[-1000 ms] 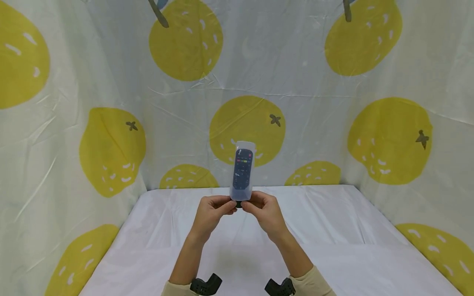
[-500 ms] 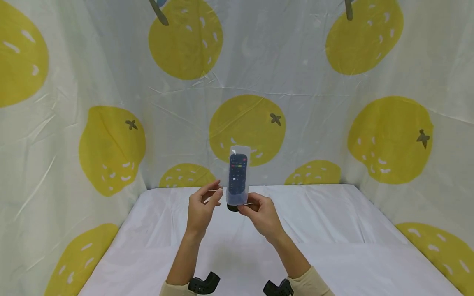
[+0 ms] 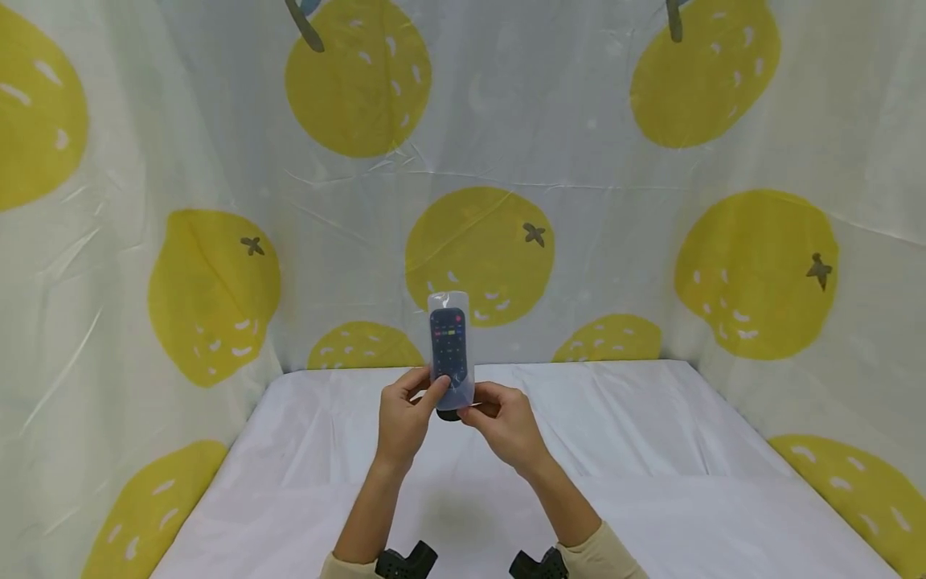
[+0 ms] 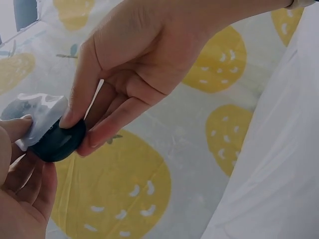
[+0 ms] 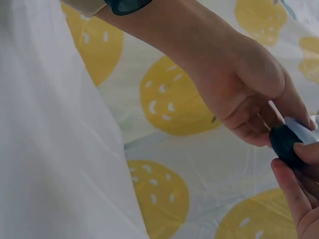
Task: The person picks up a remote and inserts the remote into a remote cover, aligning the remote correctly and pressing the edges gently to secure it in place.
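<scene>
A dark remote control (image 3: 448, 346) with small colored buttons stands upright, its face toward me, inside a clear plastic sleeve (image 3: 454, 397). Its dark bottom end (image 4: 60, 142) sticks out below the sleeve. My left hand (image 3: 405, 418) pinches the sleeved remote at its lower left, thumb across the front. With thumb and fingers, my right hand (image 3: 510, 426) grips the lower right corner. In the left wrist view, the right thumb lies on the bare dark end at the sleeve's edge. The left thumb lies over the plastic, also seen in the right wrist view.
A white-covered table (image 3: 615, 450) lies beneath the hands. Pale curtains printed with large yellow fruit (image 3: 481, 241) surround it at the back and sides. Black devices (image 3: 407, 560) sit on both wrists by the beige sleeves.
The remote has shifted left and slightly down. My left hand let go of the bottom end, then took hold again higher, with its thumb on the front. My right hand kept its hold.
</scene>
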Demonstrator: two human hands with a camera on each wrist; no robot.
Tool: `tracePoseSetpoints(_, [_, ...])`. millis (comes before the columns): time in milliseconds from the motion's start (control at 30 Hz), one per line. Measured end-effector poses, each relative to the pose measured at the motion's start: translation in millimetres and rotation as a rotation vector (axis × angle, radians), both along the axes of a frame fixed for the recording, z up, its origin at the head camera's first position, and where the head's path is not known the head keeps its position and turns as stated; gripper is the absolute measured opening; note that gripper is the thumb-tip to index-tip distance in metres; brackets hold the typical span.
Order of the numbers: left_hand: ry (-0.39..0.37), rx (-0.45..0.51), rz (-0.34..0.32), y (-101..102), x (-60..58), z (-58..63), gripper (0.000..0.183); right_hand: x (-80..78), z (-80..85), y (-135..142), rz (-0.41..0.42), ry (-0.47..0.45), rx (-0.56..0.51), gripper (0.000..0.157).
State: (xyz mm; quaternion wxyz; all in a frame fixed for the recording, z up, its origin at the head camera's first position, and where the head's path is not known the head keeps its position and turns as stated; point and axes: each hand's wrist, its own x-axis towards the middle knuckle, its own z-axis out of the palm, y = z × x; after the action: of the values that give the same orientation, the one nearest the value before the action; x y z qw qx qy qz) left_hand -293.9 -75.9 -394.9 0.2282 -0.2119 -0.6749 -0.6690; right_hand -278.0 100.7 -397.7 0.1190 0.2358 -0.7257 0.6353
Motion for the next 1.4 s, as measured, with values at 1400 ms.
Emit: tracePoseSetpoints(1400, [0.096, -0.065, 0.006, -4, -3.4, -3.3, 0.023, -0.2, 4.6, 10, 0.130, -0.105, -0.079, 0.055])
